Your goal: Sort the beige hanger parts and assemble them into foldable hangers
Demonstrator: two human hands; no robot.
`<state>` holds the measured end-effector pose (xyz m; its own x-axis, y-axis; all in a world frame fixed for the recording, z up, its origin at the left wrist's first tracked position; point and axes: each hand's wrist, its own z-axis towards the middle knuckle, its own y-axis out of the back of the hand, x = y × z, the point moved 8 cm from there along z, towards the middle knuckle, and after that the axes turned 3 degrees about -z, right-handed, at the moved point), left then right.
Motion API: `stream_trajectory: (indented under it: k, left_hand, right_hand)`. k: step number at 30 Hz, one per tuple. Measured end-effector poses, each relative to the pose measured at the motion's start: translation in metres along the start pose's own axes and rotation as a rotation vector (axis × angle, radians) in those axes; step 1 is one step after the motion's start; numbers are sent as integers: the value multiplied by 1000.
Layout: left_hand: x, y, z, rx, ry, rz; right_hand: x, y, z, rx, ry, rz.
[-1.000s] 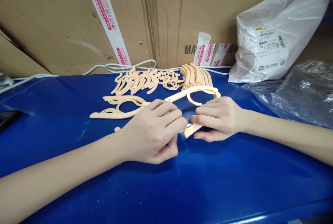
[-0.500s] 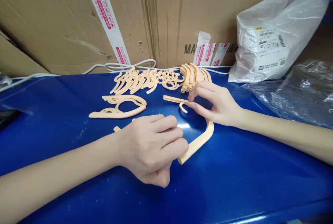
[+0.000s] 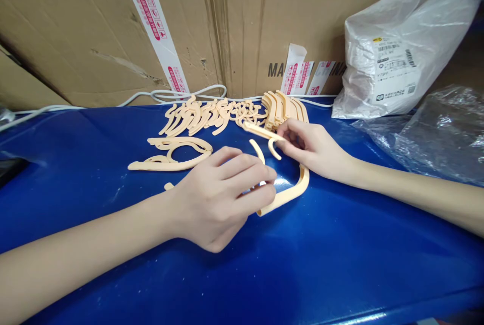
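Observation:
My right hand (image 3: 317,149) pinches a cream plastic folding hanger (image 3: 289,195) over the table. One hanger arm points up and left from the fingers, its small hook (image 3: 273,150) hangs beside it, and the other arm bends down toward me. Close by on the left, my left hand (image 3: 227,199) is closed, palm down, around a curved cream hanger piece (image 3: 257,150) whose tip sticks up past the fingers. Its other end is hidden by the hand. Folded hangers (image 3: 170,166) lie beyond the left hand, and another cream piece (image 3: 169,186) peeks out behind its wrist.
Along the back of the blue table (image 3: 340,264) lie loose curved pieces (image 3: 192,116), small hooks (image 3: 247,112) and stacked hanger arms (image 3: 283,106). A white cable (image 3: 151,94) runs before cardboard boxes (image 3: 245,22). A labelled plastic bag (image 3: 378,73) and clear film (image 3: 446,133) sit right.
The left hand has lifted and turned slightly, and the tip of the curved piece now shows above its fingers. In my right hand, the hanger's left end has tilted upward.

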<state>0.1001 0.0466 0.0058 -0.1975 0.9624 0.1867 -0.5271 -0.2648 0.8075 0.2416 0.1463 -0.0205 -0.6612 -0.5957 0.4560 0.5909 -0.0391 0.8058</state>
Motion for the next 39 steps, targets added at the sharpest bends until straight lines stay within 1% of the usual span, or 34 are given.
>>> stream_trajectory:
  k: [3,6,9,11,13,16,19,21,25,28,35,39]
  left_hand:
    - [6,-3,-2,21,65,44]
    - [14,-8,-4,41,147,61]
    - [27,-18,-8,123,285,-47]
    - [32,-24,-12,167,351,-156]
    - [32,-26,-13,172,352,-226]
    - [29,-23,-11,141,328,-250]
    - [29,-20,-7,106,353,-280]
    - [28,-19,-5,108,371,-292]
    - [29,-22,-4,152,394,-280]
    - [30,-23,-5,151,400,-280]
    - [25,-24,-2,131,340,-288]
    - [26,-25,-2,152,335,-295]
  right_hand:
    - [-6,6,0,-78,-50,123]
    - [-21,9,2,-163,-90,299]
    - [-37,10,4,-239,-118,426]
    - [-40,12,4,-268,-120,405]
    - [-34,13,2,-267,-87,321]
    - [-18,15,-1,-244,-22,177]
    - [-9,15,-4,-234,-6,98]
    - [-8,15,-4,-229,-6,91]
    - [-10,14,-3,-218,-7,101]
    - [-12,13,-3,-217,-15,95]
    - [-11,8,-1,-157,-22,135]
    - [-10,6,-1,-125,-29,124]
